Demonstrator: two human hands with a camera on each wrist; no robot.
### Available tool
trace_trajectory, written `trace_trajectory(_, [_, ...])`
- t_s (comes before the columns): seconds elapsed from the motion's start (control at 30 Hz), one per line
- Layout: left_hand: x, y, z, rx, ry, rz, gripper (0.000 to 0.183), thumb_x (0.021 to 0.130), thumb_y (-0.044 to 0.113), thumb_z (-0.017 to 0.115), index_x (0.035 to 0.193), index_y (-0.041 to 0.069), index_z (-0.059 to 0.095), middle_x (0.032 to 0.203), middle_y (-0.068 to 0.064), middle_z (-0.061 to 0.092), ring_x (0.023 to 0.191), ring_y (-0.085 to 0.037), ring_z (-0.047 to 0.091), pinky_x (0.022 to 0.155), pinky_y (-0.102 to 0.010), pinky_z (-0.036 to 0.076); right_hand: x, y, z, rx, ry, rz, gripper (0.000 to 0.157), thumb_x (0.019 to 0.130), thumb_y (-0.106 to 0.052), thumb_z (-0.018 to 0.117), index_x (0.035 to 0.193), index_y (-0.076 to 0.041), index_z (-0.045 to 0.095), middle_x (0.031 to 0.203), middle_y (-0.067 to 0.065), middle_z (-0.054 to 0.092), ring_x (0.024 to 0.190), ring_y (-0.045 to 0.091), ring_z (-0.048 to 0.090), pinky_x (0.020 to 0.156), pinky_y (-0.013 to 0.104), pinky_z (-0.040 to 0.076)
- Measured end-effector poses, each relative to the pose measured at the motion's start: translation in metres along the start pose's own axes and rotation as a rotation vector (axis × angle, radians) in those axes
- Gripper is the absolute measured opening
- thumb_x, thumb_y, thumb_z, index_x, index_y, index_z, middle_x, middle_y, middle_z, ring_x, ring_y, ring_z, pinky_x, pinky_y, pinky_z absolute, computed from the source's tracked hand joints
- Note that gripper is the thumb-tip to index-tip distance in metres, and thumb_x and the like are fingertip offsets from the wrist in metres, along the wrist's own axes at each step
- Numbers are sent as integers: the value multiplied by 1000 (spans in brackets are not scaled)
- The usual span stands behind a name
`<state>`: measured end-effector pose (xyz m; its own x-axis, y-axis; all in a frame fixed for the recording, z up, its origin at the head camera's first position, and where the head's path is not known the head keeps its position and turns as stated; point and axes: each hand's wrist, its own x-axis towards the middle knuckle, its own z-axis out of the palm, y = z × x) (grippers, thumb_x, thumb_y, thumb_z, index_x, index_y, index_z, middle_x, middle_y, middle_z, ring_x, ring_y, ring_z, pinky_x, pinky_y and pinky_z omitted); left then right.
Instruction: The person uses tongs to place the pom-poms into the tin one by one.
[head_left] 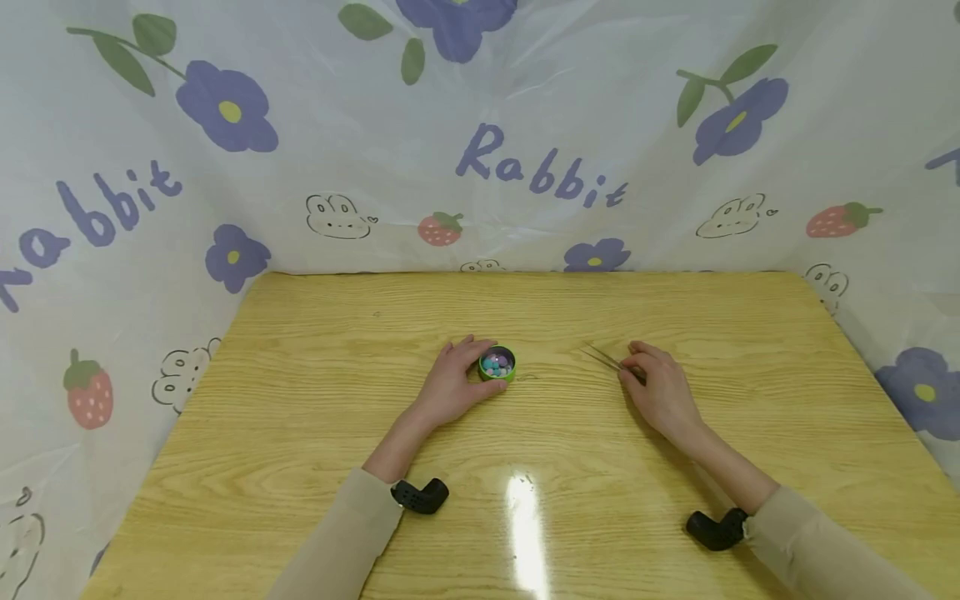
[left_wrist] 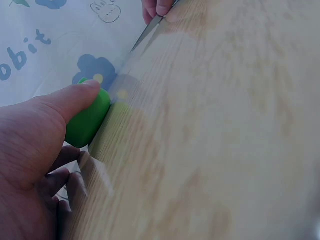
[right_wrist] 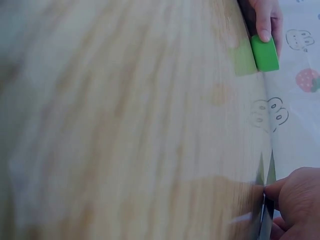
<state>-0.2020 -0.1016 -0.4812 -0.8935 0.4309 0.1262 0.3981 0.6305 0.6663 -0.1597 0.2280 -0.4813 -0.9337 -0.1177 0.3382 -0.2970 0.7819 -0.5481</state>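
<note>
A small round green container [head_left: 512,377] stands on the wooden table, with several blue, purple and pale pink beads [head_left: 495,364] inside it. My left hand [head_left: 454,382] holds it from the left, thumb on the near side and fingers at the far rim. In the left wrist view the thumb presses against the green wall [left_wrist: 90,120]. To the right, my right hand [head_left: 660,392] pinches a pair of metal tweezers [head_left: 602,357] low over the table, tips pointing toward the container. The right wrist view shows the tweezers [right_wrist: 270,172] between thumb and fingers, with nothing visible at the tips.
The wooden table [head_left: 315,333] spreads out around both hands. Behind it and along its sides hangs a white cloth [head_left: 390,125] printed with flowers, strawberries and rabbits. Each wrist wears a black camera mount [head_left: 423,496]. A bright reflection lies on the near tabletop.
</note>
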Motion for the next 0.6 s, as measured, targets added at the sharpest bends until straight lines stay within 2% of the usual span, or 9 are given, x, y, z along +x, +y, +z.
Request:
trace_trajectory(0.27, [0, 0, 0, -1, 9, 15, 69, 83, 44, 71, 140, 12, 48, 140, -7, 48, 138, -27, 28, 115, -45, 7, 0, 3, 1, 41, -23, 60, 17, 88, -6, 67, 102, 3, 71, 130, 25, 52, 120, 43, 44, 97, 59, 37])
trace_trajectory(0.6, [1, -1, 1, -8, 4, 12, 68, 83, 42, 72, 139, 13, 48, 140, -5, 49, 139, -26, 28, 115, -43, 6, -2, 3, 0, 54, -17, 66, 19, 87, -7, 68, 102, 4, 71, 129, 25, 53, 120, 44, 45, 96, 59, 38])
